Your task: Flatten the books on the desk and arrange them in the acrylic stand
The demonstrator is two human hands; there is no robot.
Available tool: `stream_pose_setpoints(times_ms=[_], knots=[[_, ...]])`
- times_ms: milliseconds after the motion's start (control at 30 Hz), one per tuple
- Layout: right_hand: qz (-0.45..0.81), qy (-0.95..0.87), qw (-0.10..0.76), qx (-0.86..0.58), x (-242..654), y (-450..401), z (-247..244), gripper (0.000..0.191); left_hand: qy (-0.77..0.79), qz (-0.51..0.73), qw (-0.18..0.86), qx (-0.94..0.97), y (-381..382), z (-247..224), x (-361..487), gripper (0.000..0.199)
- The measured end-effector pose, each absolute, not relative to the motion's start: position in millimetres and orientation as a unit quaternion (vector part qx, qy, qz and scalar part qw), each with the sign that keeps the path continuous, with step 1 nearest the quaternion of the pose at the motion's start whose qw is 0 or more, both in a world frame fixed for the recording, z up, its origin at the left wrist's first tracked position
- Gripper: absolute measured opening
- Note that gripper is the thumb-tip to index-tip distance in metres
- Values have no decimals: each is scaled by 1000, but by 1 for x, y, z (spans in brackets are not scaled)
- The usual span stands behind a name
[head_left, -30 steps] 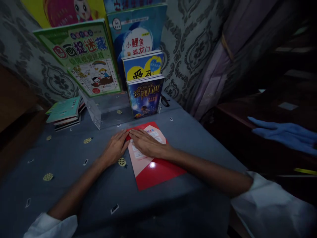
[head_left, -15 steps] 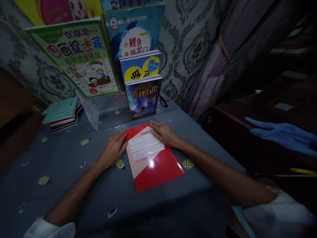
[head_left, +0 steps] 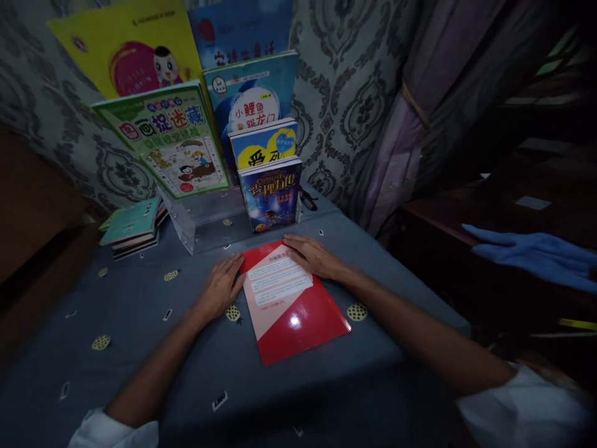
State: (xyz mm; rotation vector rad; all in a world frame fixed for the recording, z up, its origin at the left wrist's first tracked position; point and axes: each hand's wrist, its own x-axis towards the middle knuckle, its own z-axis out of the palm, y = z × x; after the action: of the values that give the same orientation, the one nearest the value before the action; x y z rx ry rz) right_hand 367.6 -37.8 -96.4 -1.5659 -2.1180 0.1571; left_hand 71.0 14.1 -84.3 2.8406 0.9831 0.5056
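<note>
A red book (head_left: 308, 320) with a pale pink, text-covered panel lies flat on the blue-grey tablecloth (head_left: 140, 323). My left hand (head_left: 220, 285) rests at its upper left edge, fingertips touching the corner, fingers out. Across the upper right part of the cover lies my right hand (head_left: 311, 255), flat with its fingers stretched out. Neither hand grips the book. Just beyond it stands a clear acrylic rack (head_left: 209, 230) holding upright books, among them a green one (head_left: 172, 140), a blue fish one (head_left: 254, 93) and a dark blue one (head_left: 273, 196) at the front.
A small book stack (head_left: 133, 227) lies left of the rack. Dark glasses (head_left: 308, 199) sit behind the rack's right end. A tied purple curtain (head_left: 396, 137) hangs behind the table. Farther right, a blue glove-like thing (head_left: 527, 252) is over a dark surface.
The view has tilted up a little, so more of the back books shows and the scene sits lower. Both hands stay on the red book, which has not visibly moved on the table.
</note>
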Motion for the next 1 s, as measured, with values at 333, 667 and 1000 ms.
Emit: stream_pose_setpoints(times_ms=[333,667,1000], knots=[[59,-777,275,-563,374,-29,-104,41,324,151,46,933,16,-84,70,49],[43,-783,272,-557,374,-30,-104,41,326,166,43,930,17,-89,69,50],[47,-786,275,-551,377,-27,-106,41,323,157,34,933,19,-90,69,50]])
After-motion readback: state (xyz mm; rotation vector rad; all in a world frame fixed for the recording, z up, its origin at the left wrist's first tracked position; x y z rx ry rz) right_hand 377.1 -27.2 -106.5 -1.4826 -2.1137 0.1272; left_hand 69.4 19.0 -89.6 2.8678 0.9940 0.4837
